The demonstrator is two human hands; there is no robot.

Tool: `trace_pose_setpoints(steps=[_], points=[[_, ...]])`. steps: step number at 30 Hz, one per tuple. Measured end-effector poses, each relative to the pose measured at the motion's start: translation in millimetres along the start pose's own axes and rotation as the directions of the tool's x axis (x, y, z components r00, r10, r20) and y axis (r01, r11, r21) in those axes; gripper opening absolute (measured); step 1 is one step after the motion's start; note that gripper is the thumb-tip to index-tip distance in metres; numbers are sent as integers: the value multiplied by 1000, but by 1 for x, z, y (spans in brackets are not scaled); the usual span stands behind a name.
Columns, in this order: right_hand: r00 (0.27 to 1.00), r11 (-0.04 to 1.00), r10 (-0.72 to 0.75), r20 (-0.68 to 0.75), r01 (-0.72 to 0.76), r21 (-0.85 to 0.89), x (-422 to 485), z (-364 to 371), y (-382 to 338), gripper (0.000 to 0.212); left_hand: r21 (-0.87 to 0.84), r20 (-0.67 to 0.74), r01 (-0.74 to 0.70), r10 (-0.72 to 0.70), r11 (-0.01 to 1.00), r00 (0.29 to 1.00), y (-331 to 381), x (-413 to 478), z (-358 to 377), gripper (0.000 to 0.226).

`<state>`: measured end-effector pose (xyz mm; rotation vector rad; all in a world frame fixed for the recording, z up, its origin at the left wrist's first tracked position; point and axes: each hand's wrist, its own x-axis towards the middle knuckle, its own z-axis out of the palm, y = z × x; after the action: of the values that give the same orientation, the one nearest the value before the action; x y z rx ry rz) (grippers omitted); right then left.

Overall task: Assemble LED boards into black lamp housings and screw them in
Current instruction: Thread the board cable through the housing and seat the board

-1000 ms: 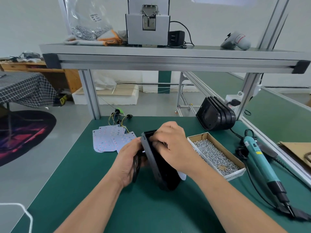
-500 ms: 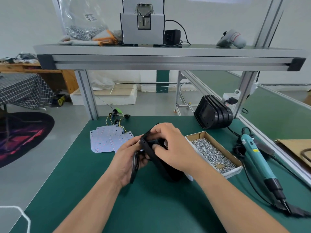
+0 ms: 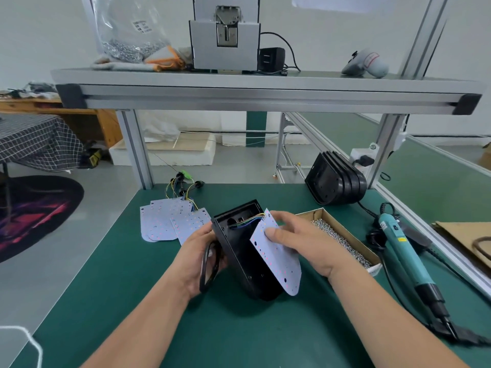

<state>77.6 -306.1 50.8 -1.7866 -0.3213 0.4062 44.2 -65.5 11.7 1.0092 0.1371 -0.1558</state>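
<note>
1. Lamp housing (image 3: 239, 251) is held tilted over the middle of the worktop (image 3: 127, 301), rounded end down. Whether that end touches the mat cannot be told. Its open cavity now faces up toward the camera; half a second ago it was turned more edge-on and the right hand covered it.
2. LED board (image 3: 279, 261) has swung out of the cavity and leans off the housing's right rim, LED face showing. Before, only a sliver of it could be seen. Its wires (image 3: 248, 221) run from the board's top corner into the far end of the housing. The cable routing therefore looks done, but the board is not seated and no screw is in.
3. The right hand (image 3: 303, 240) pinches the upper part of the board, thumb on the face and fingers behind.
4. The left hand (image 3: 196, 258) is clamped on the housing's left wall, with a black loop (image 3: 210, 264) caught in the same grip. What that loop is cannot be told.
5. The likely next step is to fold the board flat into the cavity without trapping the wires, holes lined up.
6. Spare boards (image 3: 170, 221) lie toward the far left corner.
7. The screw box (image 3: 342, 235) sits just right of the right hand, and the electric screwdriver (image 3: 403, 253) lies untouched along the right edge.
8. Stacked housings (image 3: 334, 181) wait at the far right corner.
</note>
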Motion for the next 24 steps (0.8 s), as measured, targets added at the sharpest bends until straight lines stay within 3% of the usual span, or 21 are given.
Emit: trace_pose_setpoints(steps=[2,5,9,14,17,24], points=[[999,990,-33,27,29,141,0,-1,1,44,-14,-18,-7,7,1000,1000,-2,0,3,41],[997,959,-49,55,31,282,-2,-6,2,37,53,-51,-50,53,997,997,-3,-7,11,43],[988,984,-87,128,65,167,-4,-5,3,38,133,-95,-85,98,987,991,-8,-7,17,53],[995,996,-74,59,71,51,-4,-2,-3,42,245,-190,-165,214,955,958,-15,-4,19,24],[991,995,-83,100,88,-46,-6,-4,-4,37,327,-221,-193,273,925,936,-15,-4,20,24],[948,974,-173,266,126,187,-9,-15,-3,50,530,-80,-265,359,805,930,-6,-9,16,30]])
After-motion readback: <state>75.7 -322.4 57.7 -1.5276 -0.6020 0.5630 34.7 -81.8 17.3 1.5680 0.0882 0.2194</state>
